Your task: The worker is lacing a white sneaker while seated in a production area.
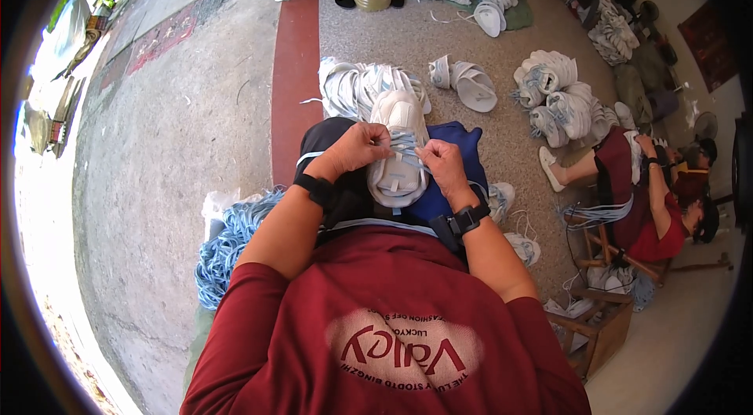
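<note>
The shoe (398, 180) is held over the lap (323, 139), partly on the blue cloth (461, 150), with its toe pointed away from the body and its opening turned toward the red shirt (376, 274). The lace (403, 139), pale blue, is run across the upper part of the tongue. By the left hand (354, 150), thumb and fingertips are brought together on the lace at the left edge of the lacing; by the right hand (445, 168), a similar pinch is made at the right edge, though the exact length of lace caught in each is too small to be made out with certainty. Neither palm is wrapped around the shoe, so its weight appears to be borne by the lap. The shoe can be judged light, with a soft, yielding upper and a firmer sole; little harm is likely to be done by a squeeze, but it may be tipped or twisted if the lace is pulled hard from one side only. The lace is best treated as limp and easily tangled, and taken close to its tip or just beside an eyelet. If steadying is needed, the shoe is best grasped by the sides of its sole.
</note>
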`<state>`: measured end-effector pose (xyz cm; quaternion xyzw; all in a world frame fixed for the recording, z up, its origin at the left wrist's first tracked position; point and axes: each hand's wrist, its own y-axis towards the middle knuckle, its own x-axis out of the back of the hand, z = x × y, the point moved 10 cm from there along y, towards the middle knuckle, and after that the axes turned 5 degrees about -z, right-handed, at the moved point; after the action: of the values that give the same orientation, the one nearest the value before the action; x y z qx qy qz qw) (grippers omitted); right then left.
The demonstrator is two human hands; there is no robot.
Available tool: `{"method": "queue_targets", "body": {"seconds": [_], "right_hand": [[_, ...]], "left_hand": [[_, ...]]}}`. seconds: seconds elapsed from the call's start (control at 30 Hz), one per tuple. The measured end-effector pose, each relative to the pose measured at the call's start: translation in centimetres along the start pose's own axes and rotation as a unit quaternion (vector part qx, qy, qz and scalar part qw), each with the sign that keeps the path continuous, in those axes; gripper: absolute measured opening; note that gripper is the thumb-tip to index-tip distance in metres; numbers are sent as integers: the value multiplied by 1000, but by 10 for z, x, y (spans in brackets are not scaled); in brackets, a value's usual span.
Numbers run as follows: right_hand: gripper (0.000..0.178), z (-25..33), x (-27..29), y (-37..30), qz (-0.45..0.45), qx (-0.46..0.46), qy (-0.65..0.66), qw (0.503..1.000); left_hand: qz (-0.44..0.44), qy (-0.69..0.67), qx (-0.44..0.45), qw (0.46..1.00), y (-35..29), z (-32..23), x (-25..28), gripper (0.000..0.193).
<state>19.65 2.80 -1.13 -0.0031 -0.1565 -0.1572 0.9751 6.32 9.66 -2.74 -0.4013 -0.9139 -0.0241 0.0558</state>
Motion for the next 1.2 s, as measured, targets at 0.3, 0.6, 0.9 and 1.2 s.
{"method": "queue_targets", "body": {"seconds": [0.3, 0.6, 0.9, 1.2], "right_hand": [[21, 10, 1, -8, 1, 125, -99, 987], [19, 6, 4, -10, -9, 78, -75, 994], [22, -3, 9, -2, -32, 32, -67, 997], [12, -5, 14, -4, -67, 16, -37, 997]], "left_hand": [[-243, 279, -73, 926, -13, -40, 31, 6], [-307, 210, -19, 928, -14, -17, 39, 13], [-79, -44, 104, 990, -3, 14, 2, 22], [-245, 309, -8, 919, -16, -18, 21, 24]]}}
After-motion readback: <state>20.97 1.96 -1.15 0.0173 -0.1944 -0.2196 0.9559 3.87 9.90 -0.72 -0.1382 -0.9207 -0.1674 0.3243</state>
